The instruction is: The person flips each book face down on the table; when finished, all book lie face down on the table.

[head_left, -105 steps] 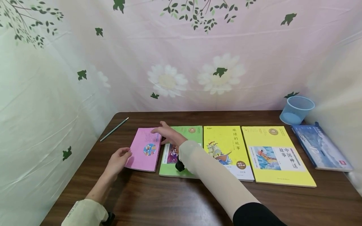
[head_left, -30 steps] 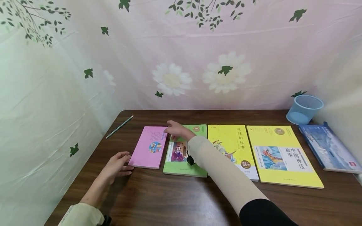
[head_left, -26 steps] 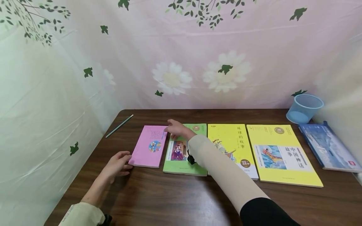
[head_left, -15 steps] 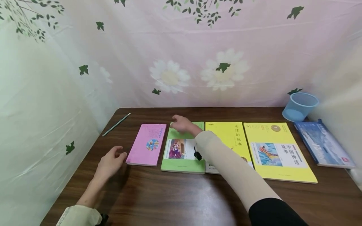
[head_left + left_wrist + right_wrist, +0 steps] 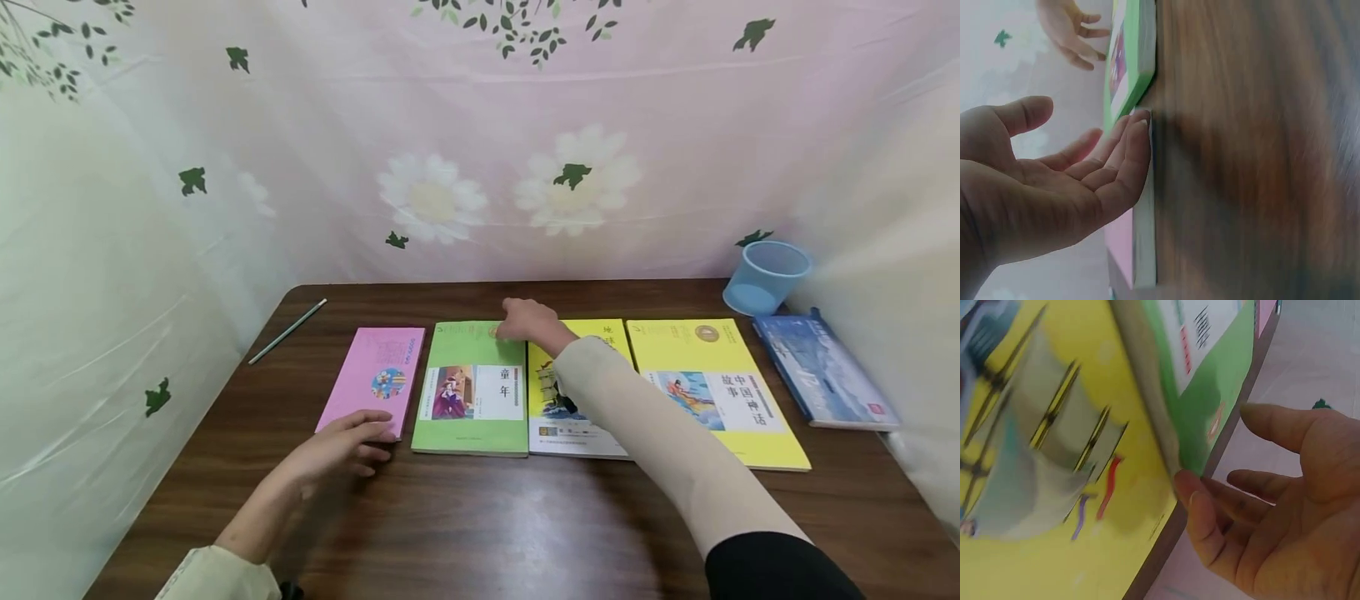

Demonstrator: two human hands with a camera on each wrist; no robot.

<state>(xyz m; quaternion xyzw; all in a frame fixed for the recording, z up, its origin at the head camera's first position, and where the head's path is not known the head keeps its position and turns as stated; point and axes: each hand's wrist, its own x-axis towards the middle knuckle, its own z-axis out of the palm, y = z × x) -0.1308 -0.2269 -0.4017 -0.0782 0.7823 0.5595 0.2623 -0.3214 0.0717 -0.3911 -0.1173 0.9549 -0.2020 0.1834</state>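
Observation:
My left hand (image 5: 341,450) hovers around the lower edge of the pink book (image 5: 378,371), fingers loosely bent and palm empty; in the left wrist view its fingertips (image 5: 1141,119) appear beside that book's page edge, and whether they touch is unclear. To the right lies the green book (image 5: 468,433). My right hand (image 5: 531,323) is over the top ends of the green book and the yellow ship book (image 5: 581,442), whose cover my sleeve partly hides. Seen from the right wrist, the thumb is apart and the fingertips (image 5: 1200,515) are close to where those two books meet.
Another yellow book (image 5: 772,442) continues the row, its lower left covered by my forearm. Farther right lies a blue book (image 5: 832,375), with a blue cup (image 5: 765,279) behind it. A thin pencil-like stick (image 5: 287,332) lies at the back left. Patterned cloth (image 5: 510,150) hangs behind the table.
My right hand has travelled right, from the pink and green books to the green and yellow ones. My left hand drew back from the pink book, then came right to its lower edge.

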